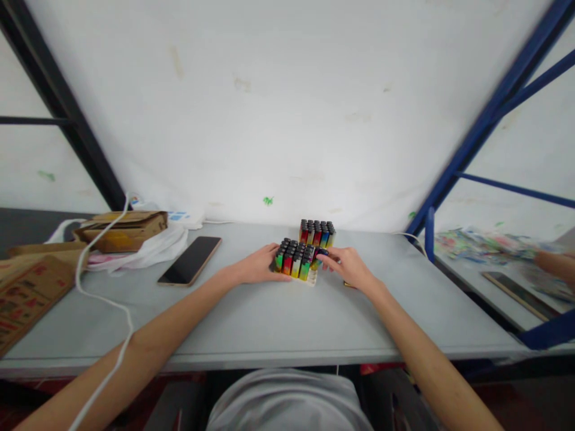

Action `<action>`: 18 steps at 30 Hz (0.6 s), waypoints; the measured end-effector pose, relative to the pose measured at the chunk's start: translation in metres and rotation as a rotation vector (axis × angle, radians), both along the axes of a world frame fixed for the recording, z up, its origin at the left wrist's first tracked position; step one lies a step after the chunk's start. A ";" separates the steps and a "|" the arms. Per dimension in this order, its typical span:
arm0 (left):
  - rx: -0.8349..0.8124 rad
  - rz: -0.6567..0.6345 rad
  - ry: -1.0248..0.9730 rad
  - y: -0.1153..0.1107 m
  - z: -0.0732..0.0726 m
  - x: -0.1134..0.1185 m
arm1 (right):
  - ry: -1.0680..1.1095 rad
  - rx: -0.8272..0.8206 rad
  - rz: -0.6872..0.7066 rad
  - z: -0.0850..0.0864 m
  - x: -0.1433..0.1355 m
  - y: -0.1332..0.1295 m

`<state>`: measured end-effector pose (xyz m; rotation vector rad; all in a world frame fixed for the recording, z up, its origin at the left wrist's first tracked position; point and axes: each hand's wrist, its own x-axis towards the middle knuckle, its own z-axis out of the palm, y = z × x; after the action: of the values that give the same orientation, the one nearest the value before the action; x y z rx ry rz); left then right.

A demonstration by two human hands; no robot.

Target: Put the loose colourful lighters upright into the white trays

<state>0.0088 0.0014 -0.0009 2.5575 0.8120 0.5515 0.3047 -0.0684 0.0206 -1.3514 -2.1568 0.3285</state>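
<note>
Several colourful lighters [294,263] with black tops stand upright in rows in a pale tray [311,279] at the middle of the table. My left hand [259,263] grips the left side of this tray, thumb along its front edge. At the right side of the tray, my right hand [349,266] pinches a lighter [321,254], which its fingers partly hide. Behind stands a second block of upright lighters [317,232]. Beneath my right hand a small yellowish thing [347,284] lies on the table, mostly covered.
On the grey table [278,326], a dark phone [190,261] lies to the left, beside a white plastic bag [173,244] and cardboard boxes [123,230]. A white cable [104,302] hangs across the left. Beyond the blue frame [476,129], another person's hand [557,269] shows at the right edge.
</note>
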 end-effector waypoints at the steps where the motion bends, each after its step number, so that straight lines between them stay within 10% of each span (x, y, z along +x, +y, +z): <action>1: -0.001 0.003 -0.002 0.000 -0.001 0.000 | -0.013 0.000 0.013 0.000 0.001 0.001; 18: 0.018 -0.001 0.022 0.000 -0.001 -0.001 | -0.094 -0.204 0.066 0.021 0.033 -0.002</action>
<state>0.0080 0.0016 -0.0021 2.5843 0.8170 0.5331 0.3373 -0.0708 0.0411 -1.4331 -2.3004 0.5331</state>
